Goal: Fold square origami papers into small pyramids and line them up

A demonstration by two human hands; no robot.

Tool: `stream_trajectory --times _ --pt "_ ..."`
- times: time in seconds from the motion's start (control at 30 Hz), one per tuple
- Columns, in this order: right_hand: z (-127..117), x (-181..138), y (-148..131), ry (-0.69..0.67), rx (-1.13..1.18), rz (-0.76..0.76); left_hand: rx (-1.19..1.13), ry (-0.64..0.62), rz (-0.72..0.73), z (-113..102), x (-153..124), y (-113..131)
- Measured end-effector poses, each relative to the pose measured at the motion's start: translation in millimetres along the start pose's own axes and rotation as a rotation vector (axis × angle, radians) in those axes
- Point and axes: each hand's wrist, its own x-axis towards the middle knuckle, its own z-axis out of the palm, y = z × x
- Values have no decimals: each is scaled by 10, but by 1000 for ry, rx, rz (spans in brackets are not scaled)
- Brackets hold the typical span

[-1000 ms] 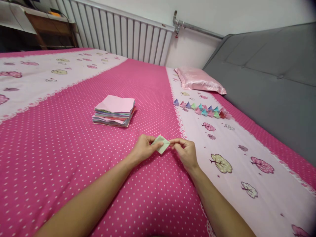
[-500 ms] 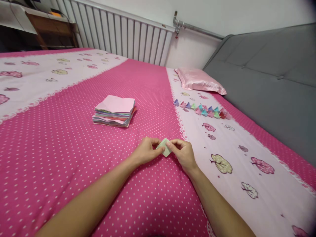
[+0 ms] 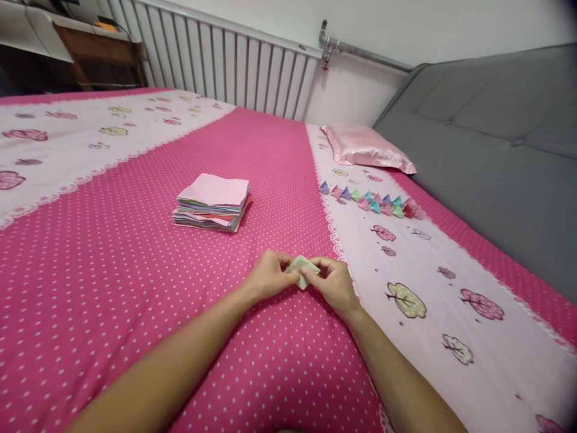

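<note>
Both my hands meet low over the pink dotted bedsheet (image 3: 112, 258). My left hand (image 3: 269, 276) and my right hand (image 3: 331, 281) pinch a small pale green folded paper (image 3: 302, 266) between their fingertips, fingers curled round it. Only a small part of the paper shows between the fingers. A stack of coloured paper squares (image 3: 211, 203), pink on top, lies beyond my left hand. A row of several small folded paper pieces (image 3: 372, 202) in mixed colours lies on the pale strip beyond my right hand.
A pink satin pillow (image 3: 367, 147) lies at the head of the bed by the grey padded headboard (image 3: 491, 150). A white radiator (image 3: 225, 60) runs along the far wall. A wooden chair (image 3: 97, 57) stands at the far left.
My hands have closed in on the green paper, which now shows smaller and more folded between the fingers. The view has shifted slightly.
</note>
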Motion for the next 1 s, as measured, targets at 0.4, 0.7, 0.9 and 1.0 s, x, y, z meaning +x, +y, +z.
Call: stream_trajectory --times 0.4,0.7,0.9,1.0 --pt "-6 24 1 56 132 103 -193 -122 11 -22 -8 89" --pt "-19 49 28 125 369 163 -302 -76 -11 -20 -4 141" --pt "30 17 32 36 401 149 -204 38 34 -30 5 93" --pt "33 8 24 12 395 128 -206 38 32 -42 2 87"
